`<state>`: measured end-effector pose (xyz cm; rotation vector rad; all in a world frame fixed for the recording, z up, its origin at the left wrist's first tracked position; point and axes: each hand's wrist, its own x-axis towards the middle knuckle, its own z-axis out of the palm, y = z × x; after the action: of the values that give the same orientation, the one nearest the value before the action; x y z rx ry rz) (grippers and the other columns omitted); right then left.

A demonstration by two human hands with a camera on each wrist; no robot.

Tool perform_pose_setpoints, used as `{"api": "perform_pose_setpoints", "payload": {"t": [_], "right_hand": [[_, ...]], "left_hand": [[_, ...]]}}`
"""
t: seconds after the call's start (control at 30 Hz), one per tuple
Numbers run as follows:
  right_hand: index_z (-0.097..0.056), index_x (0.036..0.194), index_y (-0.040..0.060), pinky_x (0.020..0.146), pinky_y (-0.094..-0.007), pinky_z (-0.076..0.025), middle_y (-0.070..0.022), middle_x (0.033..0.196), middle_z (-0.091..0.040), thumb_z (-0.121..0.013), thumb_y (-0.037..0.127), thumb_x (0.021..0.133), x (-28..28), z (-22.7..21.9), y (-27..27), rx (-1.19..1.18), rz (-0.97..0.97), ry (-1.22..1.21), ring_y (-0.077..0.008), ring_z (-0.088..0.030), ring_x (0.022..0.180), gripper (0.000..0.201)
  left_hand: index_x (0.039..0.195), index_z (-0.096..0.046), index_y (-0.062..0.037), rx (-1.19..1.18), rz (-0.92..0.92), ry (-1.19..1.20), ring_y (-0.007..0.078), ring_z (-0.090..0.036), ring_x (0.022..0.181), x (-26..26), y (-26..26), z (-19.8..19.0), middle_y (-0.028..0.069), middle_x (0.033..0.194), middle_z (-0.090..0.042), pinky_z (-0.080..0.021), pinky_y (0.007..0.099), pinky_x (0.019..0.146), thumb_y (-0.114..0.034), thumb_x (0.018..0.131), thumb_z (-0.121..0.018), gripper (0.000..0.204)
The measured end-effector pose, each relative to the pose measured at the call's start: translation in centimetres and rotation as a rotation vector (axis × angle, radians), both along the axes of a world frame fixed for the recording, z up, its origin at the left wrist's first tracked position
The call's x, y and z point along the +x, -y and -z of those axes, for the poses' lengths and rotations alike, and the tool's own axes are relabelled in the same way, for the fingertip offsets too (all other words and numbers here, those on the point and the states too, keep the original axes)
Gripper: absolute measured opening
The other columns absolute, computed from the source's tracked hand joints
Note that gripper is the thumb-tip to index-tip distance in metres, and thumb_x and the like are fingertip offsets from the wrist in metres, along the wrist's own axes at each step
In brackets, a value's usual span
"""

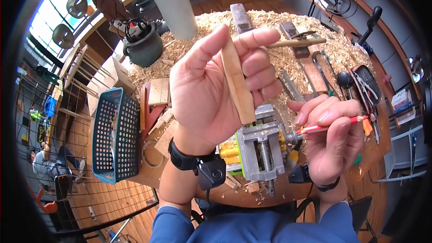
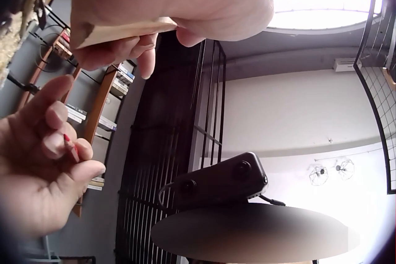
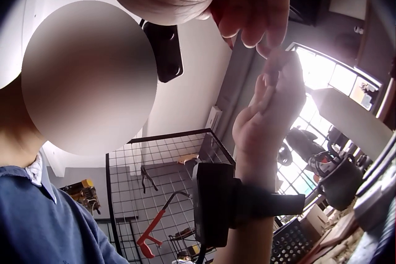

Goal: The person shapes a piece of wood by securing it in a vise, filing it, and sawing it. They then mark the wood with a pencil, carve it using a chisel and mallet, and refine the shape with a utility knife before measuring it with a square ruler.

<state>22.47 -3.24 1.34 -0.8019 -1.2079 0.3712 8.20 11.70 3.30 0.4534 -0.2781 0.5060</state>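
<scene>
My left hand [image 1: 211, 76], palm turned up, grips a flat, tapered piece of pale wood [image 1: 237, 83] between the thumb side and the curled fingers. In the left wrist view the same wood piece [image 2: 124, 32] shows its edge under the palm. Lower and to the right, my right hand [image 1: 335, 135] pinches a red pencil [image 1: 333, 126] between thumb and fingers, its sharpened tip pointing left toward the wood but apart from it. The left wrist view also catches the right hand [image 2: 43, 159] and the pencil [image 2: 71, 147]. Below both hands stands a metal vise [image 1: 265, 148].
Wood shavings [image 1: 265, 20] cover the far part of the round table, with a wooden hand plane [image 1: 294, 38] among them. A teal perforated basket [image 1: 116, 135] stands at left, near a dark pot [image 1: 143, 47] and white cylinder [image 1: 171, 6]. Pliers [image 1: 366, 85] lie at right.
</scene>
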Motion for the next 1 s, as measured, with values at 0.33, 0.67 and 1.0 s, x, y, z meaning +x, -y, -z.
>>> {"api": "perform_pose_setpoints", "payload": {"t": [0.33, 0.67, 1.0], "right_hand": [[-0.059, 0.107, -0.0012, 0.080, -0.0409, -0.057, -0.0121, 0.091, -0.066, -0.067, 0.027, 0.108, 0.3, 0.7, -0.4, 0.122, -0.101, 0.035, -0.0271, -0.069, 0.084, 0.029], [-0.059, 0.106, -0.0017, 0.079, -0.0417, -0.058, -0.0121, 0.089, -0.066, -0.066, 0.025, 0.108, 0.2, 0.6, -0.3, 0.110, -0.124, 0.032, -0.0264, -0.067, 0.081, 0.028], [-0.058, 0.107, -0.0015, 0.082, -0.0433, -0.057, -0.0112, 0.087, -0.066, -0.064, 0.026, 0.109, 0.3, 0.4, -0.1, 0.080, -0.104, 0.047, -0.0274, -0.069, 0.084, 0.028]], "left_hand": [[0.140, -0.057, 0.0085, -0.067, 0.084, 0.007, 0.0161, -0.042, 0.079, 1.1, 1.6, 0.9, 0.0035, 0.091, -0.047, -0.038, 0.0325, 0.072, -0.047, 0.116, -0.031, 0.065], [0.137, -0.059, 0.0089, -0.058, 0.050, -0.022, 0.0160, -0.040, 0.078, 0.9, 2.0, 0.6, 0.0023, 0.088, -0.044, -0.036, 0.0321, 0.070, -0.047, 0.115, -0.032, 0.066], [0.135, -0.059, 0.0090, -0.064, 0.027, -0.052, 0.0155, -0.039, 0.078, 0.9, 2.2, 0.3, 0.0017, 0.087, -0.044, -0.036, 0.0313, 0.069, -0.047, 0.115, -0.032, 0.065]]}}
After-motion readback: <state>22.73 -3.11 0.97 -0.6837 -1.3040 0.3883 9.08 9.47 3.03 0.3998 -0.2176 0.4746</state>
